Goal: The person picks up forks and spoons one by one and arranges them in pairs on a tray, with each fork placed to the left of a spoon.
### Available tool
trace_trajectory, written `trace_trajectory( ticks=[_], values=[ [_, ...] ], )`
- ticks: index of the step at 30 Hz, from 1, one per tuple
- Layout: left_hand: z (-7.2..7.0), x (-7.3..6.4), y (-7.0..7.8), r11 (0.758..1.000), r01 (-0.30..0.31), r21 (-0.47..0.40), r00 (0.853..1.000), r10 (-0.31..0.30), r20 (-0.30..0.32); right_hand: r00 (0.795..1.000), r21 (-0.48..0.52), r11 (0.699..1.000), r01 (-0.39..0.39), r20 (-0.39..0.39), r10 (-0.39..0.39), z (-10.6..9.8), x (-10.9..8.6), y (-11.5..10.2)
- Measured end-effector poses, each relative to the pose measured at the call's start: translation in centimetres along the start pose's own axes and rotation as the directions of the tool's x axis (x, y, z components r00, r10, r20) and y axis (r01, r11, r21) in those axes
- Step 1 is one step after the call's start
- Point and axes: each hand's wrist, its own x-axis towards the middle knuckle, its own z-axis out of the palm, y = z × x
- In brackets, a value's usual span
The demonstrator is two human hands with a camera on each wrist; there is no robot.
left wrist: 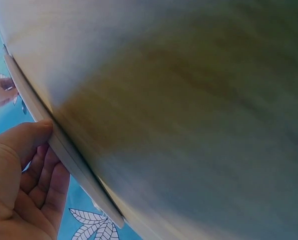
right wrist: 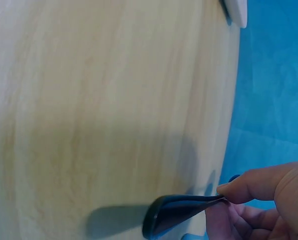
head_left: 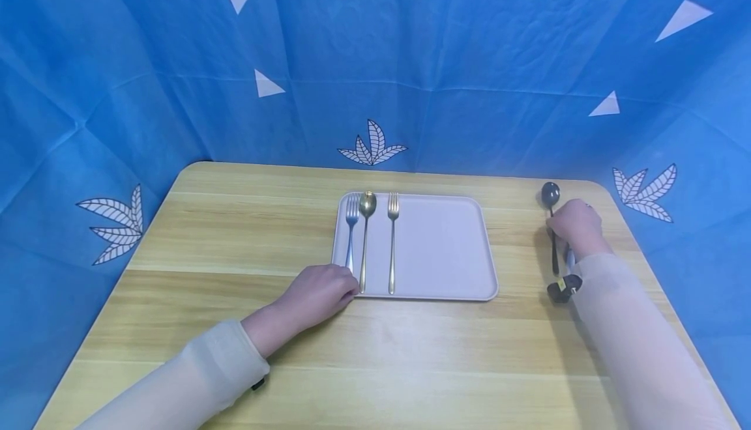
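My left hand (head_left: 319, 293) grips the front left corner of a pale tray (head_left: 440, 247). In the left wrist view the thumb lies on the tray's rim (left wrist: 74, 160) and the fingers curl beside it. On the tray's left half lie a silver fork (head_left: 351, 212), a gold spoon (head_left: 367, 205) and a gold fork (head_left: 393, 208), tines and bowl toward the back. To the right of the tray, my right hand (head_left: 577, 223) pinches the handle of a black spoon (head_left: 551, 194), whose bowl points to the back. Its dark handle (right wrist: 181, 212) shows large between thumb and fingers in the right wrist view.
The wooden table (head_left: 422, 358) has rounded back corners. A blue patterned cloth (head_left: 481, 58) hangs behind and along both sides. Part of a silver handle (head_left: 570, 257) shows next to my right wrist, mostly hidden. A small black device (head_left: 562, 288) sits at that cuff.
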Motion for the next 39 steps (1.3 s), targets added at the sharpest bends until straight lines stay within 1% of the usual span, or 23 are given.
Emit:
trace_trajectory(
  ticks=[4, 10, 17, 20, 23, 32, 39],
  values=[
    [0.1, -0.1, 0.1, 1.000, 0.001, -0.005, 1.000, -0.001, 0.001, 0.999, -0.004, 0.999, 0.044, -0.018, -0.044, -0.2, -0.4, -0.6],
    [0.1, -0.1, 0.1, 1.000, -0.003, -0.007, 1.000, 0.003, -0.003, 0.997, 0.008, 0.997, 0.077, -0.018, -0.077, -0.5, -1.0, -1.7],
    [0.2, 0.0, 0.0, 1.000, 0.003, -0.003, 1.000, -0.003, -0.004, 0.992, -0.023, 0.992, 0.123, -0.023, -0.123, -0.7, -1.2, -3.3],
    [0.2, 0.0, 0.0, 1.000, 0.001, 0.000, 1.000, -0.001, -0.004, 0.992, -0.012, 0.992, 0.122, -0.031, -0.123, -0.6, -1.4, -4.3],
    [0.2, 0.0, 0.0, 1.000, -0.001, 0.009, 1.000, 0.001, -0.006, 0.989, -0.013, 0.990, 0.140, -0.042, -0.141, -0.4, -1.6, -5.2],
    [0.0, 0.1, 0.0, 1.000, -0.010, 0.013, 1.000, 0.011, -0.010, 0.989, 0.009, 0.989, 0.149, -0.019, -0.149, 0.3, -1.9, -6.9],
    [0.0, 0.2, 0.0, 1.000, -0.009, 0.012, 1.000, 0.009, -0.005, 0.986, 0.040, 0.985, 0.169, -0.021, -0.168, 1.2, -2.2, -8.4]
  ],
)
